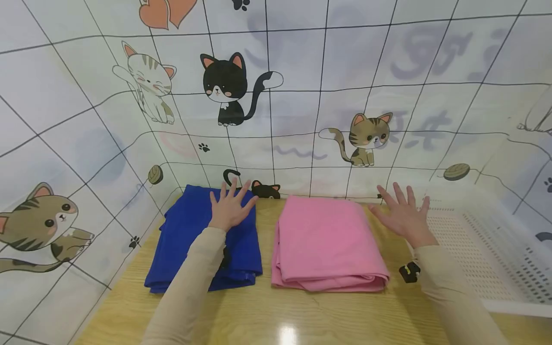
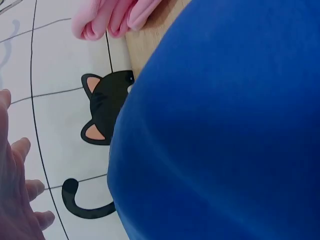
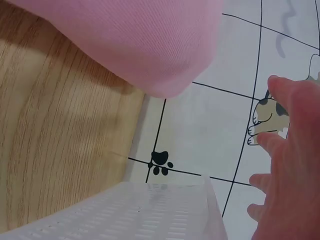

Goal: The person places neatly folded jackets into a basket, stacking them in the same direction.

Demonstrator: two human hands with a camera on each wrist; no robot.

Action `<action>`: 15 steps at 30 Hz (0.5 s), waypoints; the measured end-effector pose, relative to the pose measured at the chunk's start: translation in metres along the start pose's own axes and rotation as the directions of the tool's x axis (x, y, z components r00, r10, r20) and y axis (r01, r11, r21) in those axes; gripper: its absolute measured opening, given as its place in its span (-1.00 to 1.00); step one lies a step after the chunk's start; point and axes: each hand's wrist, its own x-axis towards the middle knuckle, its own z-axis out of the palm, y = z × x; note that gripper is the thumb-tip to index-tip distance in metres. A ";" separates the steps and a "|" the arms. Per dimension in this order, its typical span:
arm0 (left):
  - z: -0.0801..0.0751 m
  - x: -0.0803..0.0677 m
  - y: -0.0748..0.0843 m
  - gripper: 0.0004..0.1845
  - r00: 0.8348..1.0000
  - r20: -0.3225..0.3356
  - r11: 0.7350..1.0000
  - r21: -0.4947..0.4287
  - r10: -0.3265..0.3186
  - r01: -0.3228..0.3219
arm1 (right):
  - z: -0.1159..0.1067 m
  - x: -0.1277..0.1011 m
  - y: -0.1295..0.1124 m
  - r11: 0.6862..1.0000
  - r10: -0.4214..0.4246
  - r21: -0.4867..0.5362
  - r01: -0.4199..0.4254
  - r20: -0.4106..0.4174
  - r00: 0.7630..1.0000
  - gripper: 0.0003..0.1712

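Observation:
On the left of the table lies a folded blue cloth (image 1: 189, 239), which fills much of the left wrist view. My left hand (image 1: 229, 207) hovers over its far part, fingers spread and holding nothing. A folded pink cloth (image 1: 327, 239) lies in the middle, its layered edge toward me. To its right my right hand (image 1: 405, 218) hangs with fingers spread and nothing in it, between the pink cloth and a white perforated basket (image 1: 478, 258). In the right wrist view, the fingers (image 3: 280, 130) stand apart from both the pink cloth (image 3: 150, 45) and the basket (image 3: 150, 215).
The wooden table (image 1: 276, 316) meets a wall covering (image 1: 297, 110) with printed cats and grid lines at the back and left. The basket stands at the table's right side. A small black device (image 1: 409, 272) shows at the right wrist.

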 end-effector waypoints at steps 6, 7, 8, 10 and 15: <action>0.004 0.000 0.010 -0.25 0.999 0.012 0.999 -0.017 0.035 -0.035 | 0.002 -0.001 -0.005 0.999 -0.049 0.003 0.049 -0.007 0.999 -0.14; 0.005 -0.001 0.011 -0.25 0.999 0.013 0.999 -0.023 0.038 -0.038 | 0.002 -0.001 -0.006 0.998 -0.059 0.007 0.059 -0.010 0.998 -0.16; 0.006 -0.001 0.012 -0.25 0.999 0.015 0.999 -0.030 0.042 -0.042 | 0.003 -0.001 -0.007 0.998 -0.067 0.010 0.067 -0.013 0.998 -0.18; 0.010 -0.003 0.014 -0.23 0.998 0.026 0.998 -0.038 0.049 -0.048 | 0.005 -0.001 -0.009 0.997 -0.081 0.016 0.081 -0.014 0.997 -0.21; 0.019 -0.008 0.021 -0.21 0.996 0.060 0.995 -0.084 0.063 -0.058 | 0.010 -0.002 -0.013 0.993 -0.115 0.020 0.115 0.006 0.993 -0.26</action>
